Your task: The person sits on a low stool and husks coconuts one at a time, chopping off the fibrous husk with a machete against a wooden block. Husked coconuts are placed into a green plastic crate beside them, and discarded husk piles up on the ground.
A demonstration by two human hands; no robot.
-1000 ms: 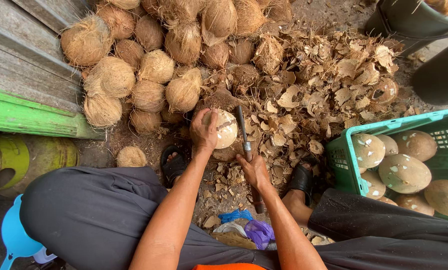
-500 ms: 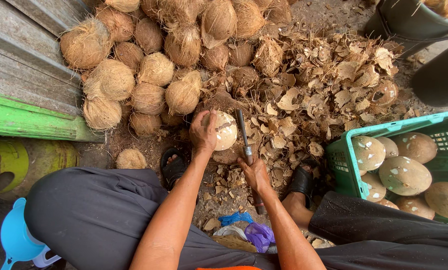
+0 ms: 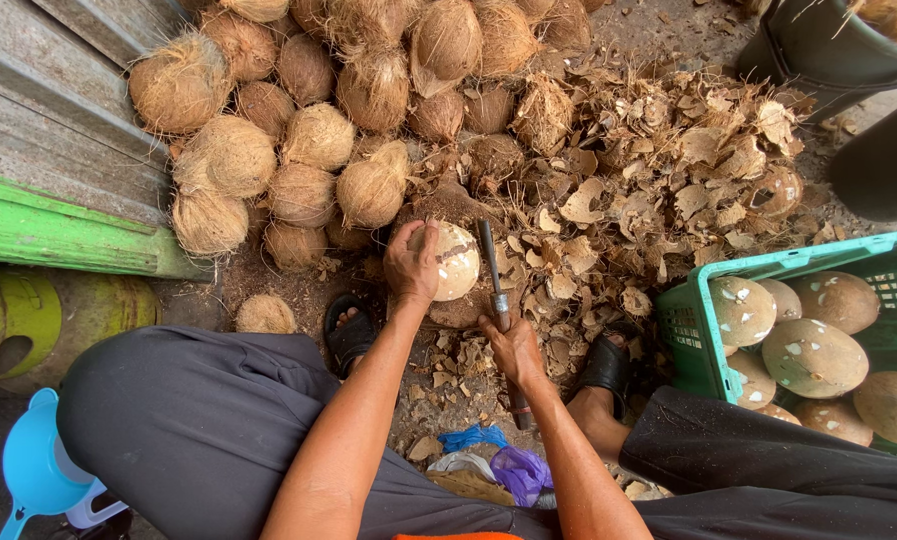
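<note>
Gripping: my left hand point(image 3: 412, 262) clasps the half-peeled coconut point(image 3: 453, 260).
Right hand point(image 3: 512, 346): I clench the knife point(image 3: 492, 272), its blade beside the coconut.

We see a pale cream, half-peeled round coconut point(image 3: 456, 260) with a brown streak across its shell. Beside it stands a dark grey metal blade point(image 3: 490, 262). Behind the coconut lies a heap of tan, hairy brown husked coconuts point(image 3: 299, 130), and to its right a litter of light brown, beige-mottled shell chips point(image 3: 669, 170). Further right of the coconut, a bright green plastic lattice crate point(image 3: 694, 330) holds brownish-cream peeled coconuts point(image 3: 814, 355) flecked with white. Left of the coconut runs a vivid green painted board point(image 3: 59, 235). Nearer us than the coconut are dark grey trousers point(image 3: 189, 420), black sandals point(image 3: 349, 335), and a sky-blue plastic scoop point(image 3: 39, 465).
</note>
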